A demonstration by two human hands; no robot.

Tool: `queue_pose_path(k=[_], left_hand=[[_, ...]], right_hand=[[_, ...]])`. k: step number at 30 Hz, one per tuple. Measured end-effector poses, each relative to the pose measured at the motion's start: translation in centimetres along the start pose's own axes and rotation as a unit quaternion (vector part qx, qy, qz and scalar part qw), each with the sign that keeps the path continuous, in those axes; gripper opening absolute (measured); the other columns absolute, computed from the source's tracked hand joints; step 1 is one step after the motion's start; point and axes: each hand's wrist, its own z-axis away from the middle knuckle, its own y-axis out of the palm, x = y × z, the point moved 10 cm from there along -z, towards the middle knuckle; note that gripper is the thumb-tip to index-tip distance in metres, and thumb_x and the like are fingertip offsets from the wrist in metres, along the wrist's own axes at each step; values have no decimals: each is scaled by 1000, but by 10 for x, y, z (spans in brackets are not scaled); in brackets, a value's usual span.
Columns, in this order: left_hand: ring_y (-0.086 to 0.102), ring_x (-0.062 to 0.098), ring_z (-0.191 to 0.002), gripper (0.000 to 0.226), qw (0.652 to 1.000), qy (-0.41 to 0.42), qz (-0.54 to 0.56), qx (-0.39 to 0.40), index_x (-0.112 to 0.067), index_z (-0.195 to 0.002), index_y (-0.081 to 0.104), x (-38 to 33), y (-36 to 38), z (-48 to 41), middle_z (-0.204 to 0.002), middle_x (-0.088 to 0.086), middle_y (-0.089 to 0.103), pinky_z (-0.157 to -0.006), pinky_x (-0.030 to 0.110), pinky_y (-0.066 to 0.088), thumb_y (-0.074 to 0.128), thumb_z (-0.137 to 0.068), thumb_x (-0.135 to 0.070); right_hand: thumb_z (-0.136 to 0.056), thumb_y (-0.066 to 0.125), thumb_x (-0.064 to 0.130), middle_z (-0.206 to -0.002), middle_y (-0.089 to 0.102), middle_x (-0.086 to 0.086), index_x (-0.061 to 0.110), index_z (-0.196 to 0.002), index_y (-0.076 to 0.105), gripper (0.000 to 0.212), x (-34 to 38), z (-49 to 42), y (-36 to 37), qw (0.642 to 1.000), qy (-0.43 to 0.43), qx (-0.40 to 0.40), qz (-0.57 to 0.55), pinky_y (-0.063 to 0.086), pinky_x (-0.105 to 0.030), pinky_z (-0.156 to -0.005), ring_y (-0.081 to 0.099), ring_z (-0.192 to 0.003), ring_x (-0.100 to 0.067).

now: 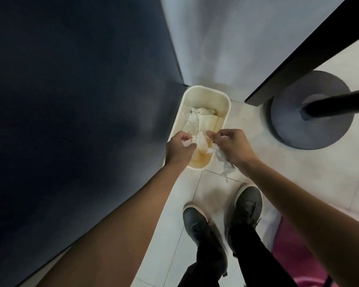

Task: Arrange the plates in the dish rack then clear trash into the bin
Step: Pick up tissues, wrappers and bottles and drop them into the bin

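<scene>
Both hands are over the bin on the tiled floor. The left hand curls round a small white wad above the near end. The right hand grips a crumpled strip, which dangles just outside the rim. Tissues lie inside the bin. Dark shoes stand just short of it, with a round stand base to the right.

You see a dark blue panel left of your left hand; right of your right hand, a round grey stand base sits on pale floor tiles.
</scene>
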Motion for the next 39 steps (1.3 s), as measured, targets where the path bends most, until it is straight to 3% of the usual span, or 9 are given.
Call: queue_pose_path(k=[2, 6, 10, 12, 17, 21, 28, 32, 39], left_hand=[[59, 17, -109, 20, 999, 0, -47, 13, -16, -108, 68, 6, 11, -15, -114, -2, 65, -85, 21, 42, 65, -89, -11], [61, 19, -114, 25, 997, -27, -77, 14, -20, -115, 69, 23, 19, -26, -124, -3, 65, -98, 29, 48, 58, -93, -14], [58, 11, -112, 31, 993, 86, 5, -84, -18, -98, 71, 7, -7, -8, -115, -12, 66, -101, 36, 48, 54, -83, 3], [48, 9, -122, 37, 982, 132, -19, -136, -21, -114, 66, 6, -22, 4, -133, -12, 55, -103, 35, 44, 60, -82, -3], [4, 18, -152, 114, 986, 90, -139, -26, -28, -158, 3, 43, 10, 6, -165, -9, -5, -117, 52, 29, 63, -71, -73], [-11, 21, -152, 135, 971, 89, -219, -21, -27, -157, -11, 49, 22, -1, -163, -7, -23, -121, 52, 17, 71, -62, -76], [-18, 21, -150, 133, 959, 95, -266, -36, -27, -158, -5, 53, 22, 0, -161, -3, -29, -121, 49, 8, 77, -63, -71], [-18, 25, -151, 127, 953, 98, -285, -22, -30, -157, -7, 52, 22, 1, -161, -2, -31, -120, 53, 8, 72, -67, -72], [-10, 24, -153, 104, 962, 74, -260, 25, -28, -158, -4, 30, 12, 29, -165, -1, -19, -122, 52, 11, 67, -86, -52]], right_hand=[[-88, 68, 43, -74, 71, -16, 1, -76, 71, 44, 4, -11, 5, 1000, -19, 2, -15, 55, -36, -65, 67, -65, -27], [-95, 60, 40, -58, 67, 12, 15, -72, 67, 34, 2, -35, 21, 998, 12, 28, -50, 47, -19, -54, 62, -51, -3], [-92, 64, 30, -97, 73, -5, 8, -108, 67, 27, 6, -61, 35, 998, 30, 26, -58, 56, -30, -74, 70, -85, -21], [-90, 66, 26, -110, 69, -8, 8, -121, 61, 36, 7, -74, 40, 997, 35, 13, -71, 57, -37, -85, 68, -95, -26], [-95, 62, 28, -114, 58, -2, 9, -129, 52, 41, 0, -100, 47, 998, 47, -10, -27, 44, -30, -79, 57, -96, -20], [-94, 63, 25, -120, 59, -4, 9, -130, 51, 41, -26, -118, 60, 977, 141, -30, -159, 50, -40, -96, 59, -106, -26], [-97, 53, 42, -111, 60, -2, 17, -133, 50, 44, -50, -133, 78, 897, 208, -90, -381, 52, -45, -97, 61, -89, -24], [-99, 50, 25, -100, 56, 0, 12, -135, 49, 39, -55, -121, 68, 927, 181, -72, -320, 51, -43, -99, 59, -95, -24], [-96, 49, 8, -121, 61, -12, 6, -135, 50, 39, -17, -61, 40, 979, 95, -4, -182, 53, -42, -98, 63, -108, -27]])
